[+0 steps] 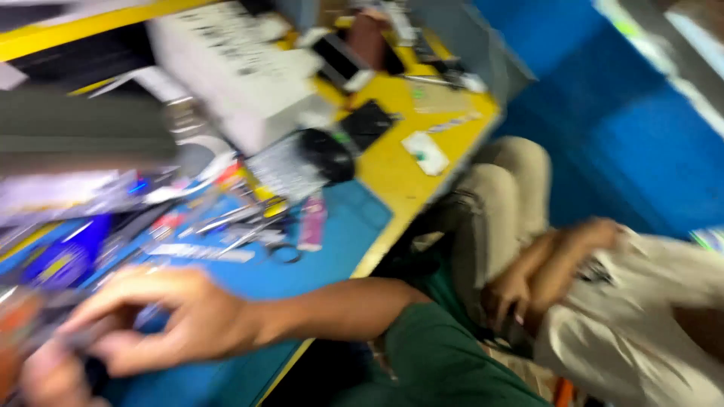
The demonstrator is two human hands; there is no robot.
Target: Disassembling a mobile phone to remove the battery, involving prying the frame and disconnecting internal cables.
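two hands meet at the lower left of the frame, over a blue work mat [332, 249] on a yellow bench [400, 169]. the right hand [177, 320], on a green-sleeved arm, has its fingers curled around a small dark object [90, 343], pinched near its upper end; the left hand [41, 373] sits at the very corner, touching the same object from below. heavy blur hides whether either hand is truly clamped on it, so i cannot tell the grip for sure.

the dark object looks small and flat, so probably light and rigid, and likely delicate; holding it by its edges between fingertips seems the safe way, not across its face.

above the hands, mid-left, lie loose tweezers and other thin tools [241, 222] and a pink strip [311, 222]. a white box [241, 68] stands at the upper centre, with a dark round thing [328, 154] just below it. at the right, another person in light clothes sits with crossed arms [550, 271], well apart from the bench work.
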